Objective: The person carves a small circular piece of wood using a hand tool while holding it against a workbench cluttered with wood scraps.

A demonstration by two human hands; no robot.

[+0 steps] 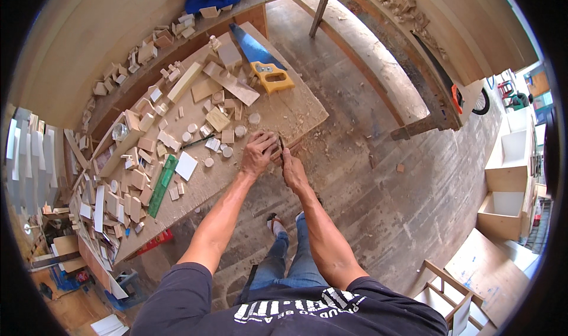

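Pale wooden offcuts (218, 120) and a yellow-handled, blue-bladed saw (257, 53) crowding a tan wooden tabletop (300, 102), right hand (294, 169) with fingers closed round a slim dark tool (281, 141) by its edge, left hand (257, 153) fingers curled alongside (whether pinching anything, cannot tell), worn grey-brown floor (384, 203) stretching rightward.

Forearms (223, 204) outstretched, fingers (270, 140) curled close together

Light is bright and soft; the far bench (380, 60) glares; edges bend strongly.
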